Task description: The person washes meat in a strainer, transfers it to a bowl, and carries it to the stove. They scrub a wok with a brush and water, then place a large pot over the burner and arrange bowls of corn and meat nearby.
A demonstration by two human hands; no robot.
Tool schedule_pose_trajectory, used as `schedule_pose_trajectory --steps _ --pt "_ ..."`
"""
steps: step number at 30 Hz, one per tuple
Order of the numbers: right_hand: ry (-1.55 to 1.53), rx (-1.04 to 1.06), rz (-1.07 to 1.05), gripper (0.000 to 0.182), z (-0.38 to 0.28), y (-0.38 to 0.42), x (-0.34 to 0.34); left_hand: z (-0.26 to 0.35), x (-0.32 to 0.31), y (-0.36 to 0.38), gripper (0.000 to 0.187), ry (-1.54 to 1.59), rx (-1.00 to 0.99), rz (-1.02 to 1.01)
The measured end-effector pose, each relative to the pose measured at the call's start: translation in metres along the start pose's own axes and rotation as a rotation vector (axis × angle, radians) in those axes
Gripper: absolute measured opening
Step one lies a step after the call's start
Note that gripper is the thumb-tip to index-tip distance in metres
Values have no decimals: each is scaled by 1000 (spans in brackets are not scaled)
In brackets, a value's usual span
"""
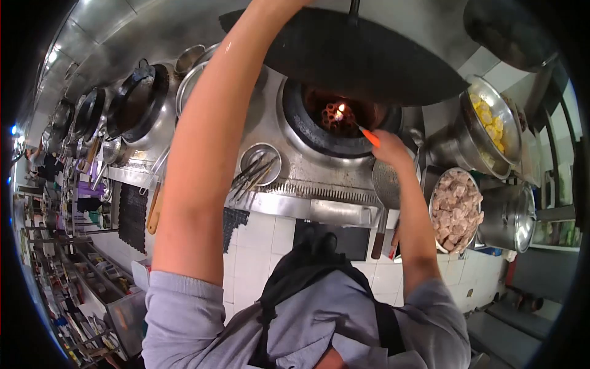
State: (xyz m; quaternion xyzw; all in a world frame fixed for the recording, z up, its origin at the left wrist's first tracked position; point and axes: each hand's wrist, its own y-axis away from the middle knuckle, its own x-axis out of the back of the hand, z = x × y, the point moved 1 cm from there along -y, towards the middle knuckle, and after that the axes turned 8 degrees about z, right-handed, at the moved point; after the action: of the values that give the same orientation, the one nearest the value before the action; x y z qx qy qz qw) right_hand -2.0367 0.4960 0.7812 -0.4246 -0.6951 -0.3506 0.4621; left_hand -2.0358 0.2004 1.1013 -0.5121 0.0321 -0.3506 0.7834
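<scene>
My right hand point(390, 149) is closed around an orange lighter point(370, 136), which points at the burner point(338, 120) inside the round stove opening. A small flame burns there. Above the opening, a large black wok point(369, 58) stands tilted up on its edge. My left forearm point(206, 135) reaches up across the left part of the view, past the wok's left side. The left hand itself is cut off by the top edge. Under my right wrist lies a perforated ladle point(387, 184).
A metal bowl point(261, 161) with utensils is left of centre. At right are a tray of raw meat chunks point(456, 209), a bowl of yellow pieces point(488, 123) and a lidded pot point(513, 215). More woks point(138, 101) line the left; shelves point(92, 277) stand lower left.
</scene>
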Motion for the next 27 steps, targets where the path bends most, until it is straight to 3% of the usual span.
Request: schedule_pose_trajectory --steps 2,4,5,6,10,12,16,20,21,24,25,27 --pt "-379 38 76 42 13 93 28 23 25 49 44 -52 77 -172" --pt "-480 129 58 47 33 179 50 35 15 108 56 59 22 -33" --pt "-546 -257 -185 45 46 222 62 28 16 136 53 24 16 -81" --pt "-561 -252 -184 43 58 257 68 31 11 167 51 67 75 -63" --pt "-692 -656 -199 36 82 356 95 40 -4 277 46 93 4 -174" --pt "-608 -658 -150 36 96 390 107 39 -11 322 44 90 -20 -192" --pt "-629 -689 3 40 92 424 146 46 -20 359 41 97 -73 -170" --pt "-804 -477 209 42 90 421 163 46 -31 399 39 122 -53 -261" --pt "-890 -360 205 44 93 414 161 48 -27 406 25 84 -48 -363" --pt "-1065 -201 162 45 70 374 126 91 -6 379 25 12 3 -124" --pt "-1134 -166 136 47 51 357 110 97 9 381 33 34 27 -169" --pt "-1247 -116 18 52 9 330 84 95 35 400 28 157 106 -373"
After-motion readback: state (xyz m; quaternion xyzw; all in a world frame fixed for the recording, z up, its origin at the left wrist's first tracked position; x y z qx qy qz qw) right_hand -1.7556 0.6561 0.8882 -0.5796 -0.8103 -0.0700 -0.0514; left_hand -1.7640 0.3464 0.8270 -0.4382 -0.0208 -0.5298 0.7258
